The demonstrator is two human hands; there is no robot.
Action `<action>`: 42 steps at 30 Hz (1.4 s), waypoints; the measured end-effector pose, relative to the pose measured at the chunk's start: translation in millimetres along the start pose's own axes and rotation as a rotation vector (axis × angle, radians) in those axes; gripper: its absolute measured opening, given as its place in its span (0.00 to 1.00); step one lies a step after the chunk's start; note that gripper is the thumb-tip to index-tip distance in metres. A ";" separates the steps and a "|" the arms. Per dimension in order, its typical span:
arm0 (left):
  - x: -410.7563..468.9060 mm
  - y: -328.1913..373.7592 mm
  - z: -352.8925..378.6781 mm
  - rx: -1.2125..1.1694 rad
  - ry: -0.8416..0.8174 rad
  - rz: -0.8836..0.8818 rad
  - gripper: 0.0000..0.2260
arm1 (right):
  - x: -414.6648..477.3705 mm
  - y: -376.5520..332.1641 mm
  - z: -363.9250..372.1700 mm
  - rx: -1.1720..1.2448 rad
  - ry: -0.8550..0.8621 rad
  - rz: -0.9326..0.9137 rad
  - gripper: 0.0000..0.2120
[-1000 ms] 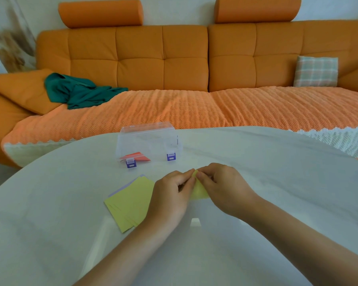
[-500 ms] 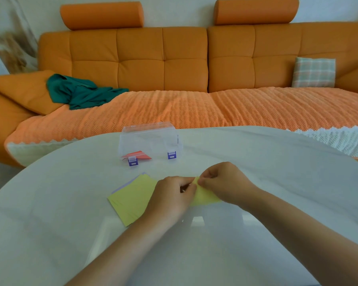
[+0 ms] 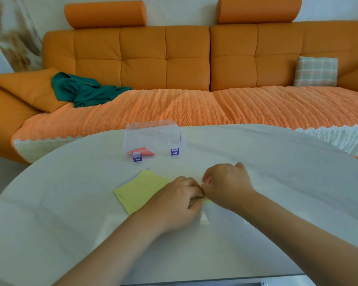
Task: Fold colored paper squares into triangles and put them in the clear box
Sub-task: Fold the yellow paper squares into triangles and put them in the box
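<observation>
In the head view, the left hand and right hand meet fingertip to fingertip, both pinching a mostly hidden yellow paper square on the table, with the clear box beyond, nearer the left hand.

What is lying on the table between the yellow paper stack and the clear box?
Nothing: the head view shows bare table between the yellow paper stack and the clear box.

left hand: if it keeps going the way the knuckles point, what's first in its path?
The left hand points toward the upper right, so it would first meet the right hand, already touching it over the yellow paper they pinch. Beyond that, bare table. The clear box lies off that line, though depth is uncertain.
</observation>
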State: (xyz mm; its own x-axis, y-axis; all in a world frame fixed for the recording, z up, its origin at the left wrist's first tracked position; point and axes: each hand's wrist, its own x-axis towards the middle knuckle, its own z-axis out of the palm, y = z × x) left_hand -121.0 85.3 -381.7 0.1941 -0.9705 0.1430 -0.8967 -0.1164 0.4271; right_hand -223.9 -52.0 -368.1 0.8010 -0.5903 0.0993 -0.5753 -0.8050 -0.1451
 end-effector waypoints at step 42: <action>-46.3 31.1 27.1 0.192 0.097 0.005 0.17 | -75.9 19.8 6.2 -0.142 0.007 -0.322 0.21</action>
State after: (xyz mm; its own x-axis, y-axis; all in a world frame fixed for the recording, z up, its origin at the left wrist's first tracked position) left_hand -168.6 120.9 -399.3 0.2188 -0.9474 0.2337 -0.9551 -0.1590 0.2498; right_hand -295.0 -22.8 -384.6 0.9444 -0.3044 0.1246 -0.3105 -0.9500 0.0329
